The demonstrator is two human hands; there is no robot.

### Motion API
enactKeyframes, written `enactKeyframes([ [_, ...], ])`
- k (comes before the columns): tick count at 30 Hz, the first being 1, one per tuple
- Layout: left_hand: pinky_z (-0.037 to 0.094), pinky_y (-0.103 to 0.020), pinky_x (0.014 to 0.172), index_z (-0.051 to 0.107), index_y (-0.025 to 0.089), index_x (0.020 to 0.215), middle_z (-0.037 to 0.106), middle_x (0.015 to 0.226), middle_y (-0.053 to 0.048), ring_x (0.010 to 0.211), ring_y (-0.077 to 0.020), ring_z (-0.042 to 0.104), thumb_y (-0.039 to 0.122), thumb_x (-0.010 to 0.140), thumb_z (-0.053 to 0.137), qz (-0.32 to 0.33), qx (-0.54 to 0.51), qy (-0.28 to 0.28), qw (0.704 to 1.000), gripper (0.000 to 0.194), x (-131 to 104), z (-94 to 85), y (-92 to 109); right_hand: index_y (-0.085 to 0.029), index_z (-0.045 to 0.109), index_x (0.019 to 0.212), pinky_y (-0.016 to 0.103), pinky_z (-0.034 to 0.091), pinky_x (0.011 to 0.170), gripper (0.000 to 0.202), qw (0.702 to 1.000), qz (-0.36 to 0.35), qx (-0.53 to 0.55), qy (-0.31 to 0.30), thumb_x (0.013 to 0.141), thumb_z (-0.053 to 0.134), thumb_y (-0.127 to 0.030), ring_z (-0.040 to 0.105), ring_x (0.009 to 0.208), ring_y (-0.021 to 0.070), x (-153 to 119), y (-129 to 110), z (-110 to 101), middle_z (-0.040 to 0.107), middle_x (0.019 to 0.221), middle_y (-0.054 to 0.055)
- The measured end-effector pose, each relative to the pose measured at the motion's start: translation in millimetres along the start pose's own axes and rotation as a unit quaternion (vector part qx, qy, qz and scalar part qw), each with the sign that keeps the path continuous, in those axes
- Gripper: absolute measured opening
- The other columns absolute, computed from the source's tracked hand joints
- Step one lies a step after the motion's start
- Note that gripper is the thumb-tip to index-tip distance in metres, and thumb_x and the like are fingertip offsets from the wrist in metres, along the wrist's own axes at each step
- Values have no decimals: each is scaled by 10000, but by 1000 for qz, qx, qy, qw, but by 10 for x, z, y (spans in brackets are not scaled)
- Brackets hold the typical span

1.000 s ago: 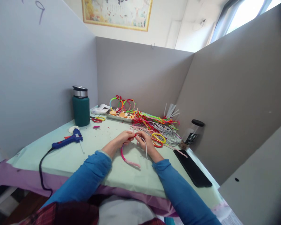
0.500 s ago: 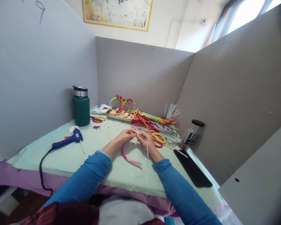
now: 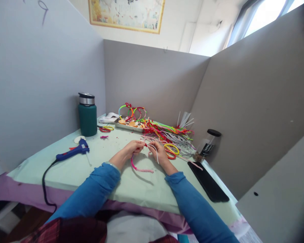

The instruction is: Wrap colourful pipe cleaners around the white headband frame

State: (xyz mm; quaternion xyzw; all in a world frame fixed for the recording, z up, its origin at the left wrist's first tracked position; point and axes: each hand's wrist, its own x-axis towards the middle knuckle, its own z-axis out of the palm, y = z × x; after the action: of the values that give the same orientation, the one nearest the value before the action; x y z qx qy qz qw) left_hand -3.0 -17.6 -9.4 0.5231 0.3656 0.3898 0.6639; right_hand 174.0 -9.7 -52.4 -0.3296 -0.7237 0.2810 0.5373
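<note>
Both hands are close together above the middle of the table. My left hand is closed on a curved strand, magenta turning to pale pink, whose free end hangs below toward the right. Red fuzzy material shows between the two sets of fingertips. My right hand pinches a thin white strand that arcs over its fingers and down. A bit of pale pink shows by the right fingers. Scissors with yellow and red handles lie just beyond my right hand.
A blue glue gun with a cord and a green bottle stand left. Behind are a tray, colourful rings and a pile of pipe cleaners. A black phone-like slab and a clear jar are right.
Both hands have shifted slightly left, and a short red section now shows between the fingertips. The pink end of the curved strand has swung up and lies more level.
</note>
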Motion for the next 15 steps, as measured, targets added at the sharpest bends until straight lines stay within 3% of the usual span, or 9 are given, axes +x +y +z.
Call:
enactKeyframes([
  [8,71,-172,362,431,178,733,334,520,92,365,-13,173,280,716,698,-40,-30,-75,996,287,31,-49,-21,-205,611,898,264,503,538,197,1000,-3,-18,-7,785,641,-364,555,614,141,-15,-91,0,612,808,19],
  [15,79,-171,364,464,170,756,345,529,88,369,-12,183,286,703,710,-39,-15,-92,995,277,15,-64,-16,-194,643,846,275,475,594,185,998,-38,-48,-19,811,627,-374,567,650,160,-13,-93,-21,620,751,26],
])
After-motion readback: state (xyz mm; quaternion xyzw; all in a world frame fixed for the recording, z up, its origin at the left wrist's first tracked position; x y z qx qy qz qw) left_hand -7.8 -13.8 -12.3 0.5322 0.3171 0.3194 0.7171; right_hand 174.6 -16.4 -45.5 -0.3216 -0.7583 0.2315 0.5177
